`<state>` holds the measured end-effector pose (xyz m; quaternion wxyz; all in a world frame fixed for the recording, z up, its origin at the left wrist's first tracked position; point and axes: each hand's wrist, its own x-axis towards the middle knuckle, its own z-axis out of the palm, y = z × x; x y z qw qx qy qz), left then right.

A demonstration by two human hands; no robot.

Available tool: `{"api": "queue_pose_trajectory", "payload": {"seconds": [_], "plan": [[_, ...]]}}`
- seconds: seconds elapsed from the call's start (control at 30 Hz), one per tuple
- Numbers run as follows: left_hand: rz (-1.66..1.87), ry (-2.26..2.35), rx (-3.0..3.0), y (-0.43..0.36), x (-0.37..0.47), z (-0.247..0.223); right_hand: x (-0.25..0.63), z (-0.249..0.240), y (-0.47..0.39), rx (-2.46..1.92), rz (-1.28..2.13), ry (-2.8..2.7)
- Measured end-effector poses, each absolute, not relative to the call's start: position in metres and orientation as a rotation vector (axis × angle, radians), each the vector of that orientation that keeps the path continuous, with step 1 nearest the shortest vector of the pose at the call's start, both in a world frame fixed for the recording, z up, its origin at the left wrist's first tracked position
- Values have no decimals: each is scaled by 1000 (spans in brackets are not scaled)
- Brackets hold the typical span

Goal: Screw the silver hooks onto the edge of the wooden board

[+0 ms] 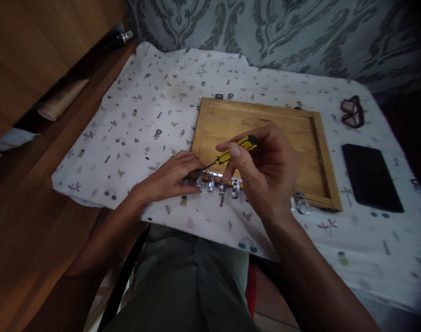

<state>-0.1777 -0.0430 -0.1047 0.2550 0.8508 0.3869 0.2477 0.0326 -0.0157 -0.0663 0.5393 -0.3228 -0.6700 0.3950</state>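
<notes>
A shallow wooden tray [231, 122] with a raised rim lies on the table. Several shiny metal clips [235, 188], some ring-shaped, sit in a row along its near edge. My left hand [172, 177] grips the tray's near left corner, fingers over the rim and thumb below, beside the leftmost clip. Between thumb and fingers, my right hand [272, 170] holds a yellow and black screwdriver [236, 150] above the tray. Its thin shaft slants down left to the rim by that clip, close to my left fingertips; whether the tip touches a screw cannot be made out.
A printed white cloth [169, 92] covers the table. To the right lie a black phone [372, 177] and dark-framed glasses [352, 112]. A wooden cabinet [41, 50] stands at the left, with a rolled tube [62, 99] on its ledge. A patterned wall [293, 32] rises behind.
</notes>
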Motion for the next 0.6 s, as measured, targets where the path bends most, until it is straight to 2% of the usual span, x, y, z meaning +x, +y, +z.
{"api": "queue_pose_trajectory", "payload": {"seconds": [0.6], "plan": [[671, 1042, 2298, -44, -176, -100, 31, -57, -15, -676, 1044, -1681]]}}
